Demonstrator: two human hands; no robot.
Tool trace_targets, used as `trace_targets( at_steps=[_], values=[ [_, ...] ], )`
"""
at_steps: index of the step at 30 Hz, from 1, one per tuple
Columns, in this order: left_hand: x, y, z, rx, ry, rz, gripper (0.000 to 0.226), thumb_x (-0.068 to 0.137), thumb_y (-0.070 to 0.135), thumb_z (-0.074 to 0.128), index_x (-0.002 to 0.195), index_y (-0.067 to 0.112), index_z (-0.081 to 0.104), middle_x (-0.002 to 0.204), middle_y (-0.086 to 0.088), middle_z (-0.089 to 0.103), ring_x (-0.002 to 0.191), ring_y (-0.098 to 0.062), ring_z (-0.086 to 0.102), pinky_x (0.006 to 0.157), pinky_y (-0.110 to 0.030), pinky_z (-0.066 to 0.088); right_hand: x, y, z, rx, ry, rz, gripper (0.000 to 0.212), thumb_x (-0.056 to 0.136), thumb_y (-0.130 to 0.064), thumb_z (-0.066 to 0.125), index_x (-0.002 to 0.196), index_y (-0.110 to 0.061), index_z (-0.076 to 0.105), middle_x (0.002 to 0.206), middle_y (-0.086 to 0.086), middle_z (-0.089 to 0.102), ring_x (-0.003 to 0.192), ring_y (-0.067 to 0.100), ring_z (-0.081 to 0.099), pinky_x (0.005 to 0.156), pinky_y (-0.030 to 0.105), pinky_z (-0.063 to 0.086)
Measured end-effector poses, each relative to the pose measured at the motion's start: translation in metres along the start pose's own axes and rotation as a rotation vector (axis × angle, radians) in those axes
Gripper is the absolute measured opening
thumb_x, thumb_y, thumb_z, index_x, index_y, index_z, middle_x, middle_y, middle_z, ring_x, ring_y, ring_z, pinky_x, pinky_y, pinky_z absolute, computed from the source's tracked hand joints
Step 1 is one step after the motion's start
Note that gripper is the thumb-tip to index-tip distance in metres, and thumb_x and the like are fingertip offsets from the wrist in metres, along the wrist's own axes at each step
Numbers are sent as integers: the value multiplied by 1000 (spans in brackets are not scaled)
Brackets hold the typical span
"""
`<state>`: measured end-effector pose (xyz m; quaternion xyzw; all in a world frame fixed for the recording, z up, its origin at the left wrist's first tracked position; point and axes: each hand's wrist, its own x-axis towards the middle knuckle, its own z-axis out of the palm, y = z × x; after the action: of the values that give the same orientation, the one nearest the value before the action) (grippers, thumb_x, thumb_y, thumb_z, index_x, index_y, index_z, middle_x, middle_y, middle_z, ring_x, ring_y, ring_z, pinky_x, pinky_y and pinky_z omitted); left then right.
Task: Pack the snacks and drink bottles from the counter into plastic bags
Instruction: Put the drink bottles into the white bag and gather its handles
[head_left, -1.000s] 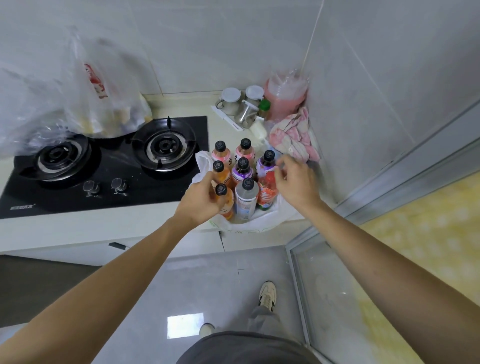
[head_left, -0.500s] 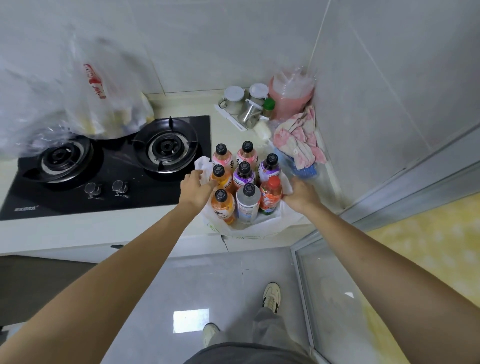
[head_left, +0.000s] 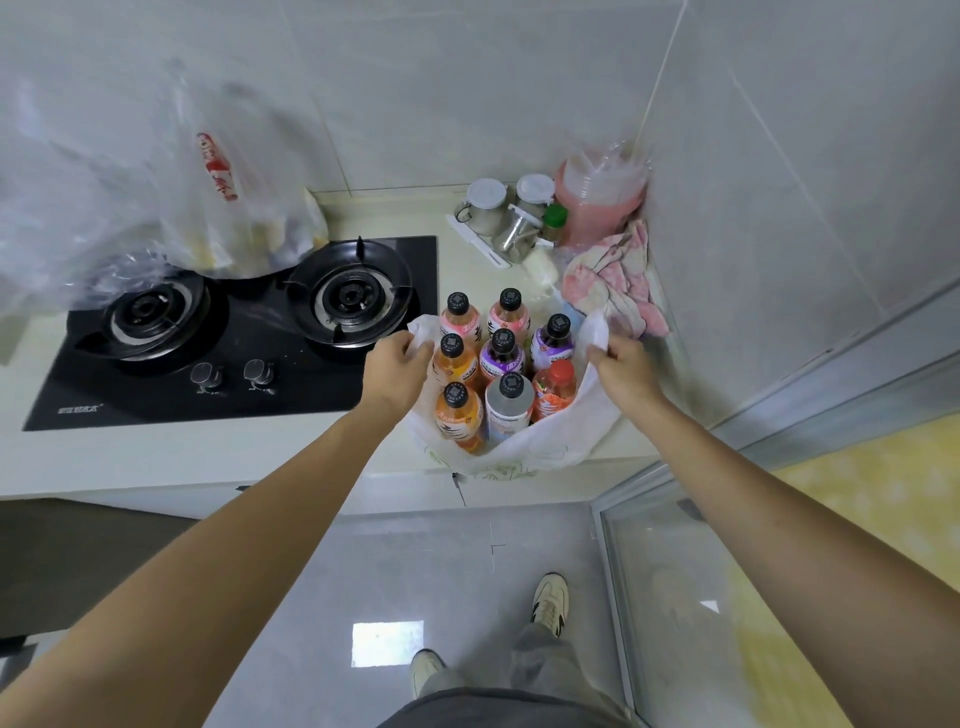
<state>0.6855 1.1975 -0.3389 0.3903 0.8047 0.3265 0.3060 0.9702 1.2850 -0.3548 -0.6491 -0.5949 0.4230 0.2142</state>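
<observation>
A white plastic bag (head_left: 561, 441) stands open on the counter right of the stove, holding several upright drink bottles (head_left: 503, 358) with orange, pink, purple, red and white labels. My left hand (head_left: 397, 366) grips the bag's left handle. On the other side, my right hand (head_left: 623, 366) grips the right handle and holds it up. A clear plastic bag of snacks (head_left: 228, 208) with red print sits behind the stove at the back left.
A black two-burner gas stove (head_left: 234, 338) fills the counter's left part. Jars, a green-capped bottle and a pink container (head_left: 597, 208) crowd the back corner, with a pink-and-white cloth (head_left: 618, 280) beside the bag. Tiled walls close the back and right.
Both hands left the bottles and took hold of the bag's handles, pulling them up and apart at the bag's sides.
</observation>
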Motion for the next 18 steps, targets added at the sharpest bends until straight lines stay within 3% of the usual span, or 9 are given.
trace_targets(
  at_steps=[3,5,8,10,12,14,18],
  values=[
    [-7,26,-13,-91,22,77,34,101,27,55,79,2,49,74,-22,57,50,-9,66,59,-34,46,-6,-30,-11,133,58,-87,35,100,-15,59,70,-15,40,63,-1,35,58,13,33,55,30,26],
    [-8,43,-21,-172,37,115,32,101,27,56,77,9,48,66,-15,54,46,-9,62,59,-34,46,-10,-51,-16,154,109,-132,39,99,-20,61,66,-18,41,61,-5,38,57,10,35,55,29,27],
    [-10,68,-36,-301,52,136,22,101,26,56,84,12,56,62,-7,57,49,-10,62,61,-30,51,-18,-77,-23,191,138,-197,30,98,-25,59,72,-10,57,66,4,61,59,11,49,60,29,36],
    [-11,88,-47,-381,51,157,19,103,23,55,91,10,57,66,-8,56,50,-10,60,55,-20,49,-24,-96,-27,303,124,-227,22,98,-17,55,84,-1,62,77,10,68,60,11,59,61,26,45],
    [-12,107,-56,-443,47,197,18,104,21,55,99,3,58,69,-10,54,53,-15,58,51,-16,47,-29,-117,-33,416,124,-269,20,99,-10,54,81,-4,62,75,6,68,57,10,61,63,24,50],
    [-13,120,-63,-466,42,249,22,102,19,55,101,-2,62,69,-11,54,58,-19,56,54,-19,49,-33,-133,-36,473,114,-310,22,98,-10,56,77,-9,62,67,1,66,58,14,61,66,30,52],
    [-19,124,-65,-395,7,322,25,102,20,55,98,-2,65,67,-9,59,56,-13,60,58,-24,51,-39,-137,-33,413,56,-366,19,98,-8,56,83,2,64,66,0,66,61,13,61,71,36,54]
  ],
)
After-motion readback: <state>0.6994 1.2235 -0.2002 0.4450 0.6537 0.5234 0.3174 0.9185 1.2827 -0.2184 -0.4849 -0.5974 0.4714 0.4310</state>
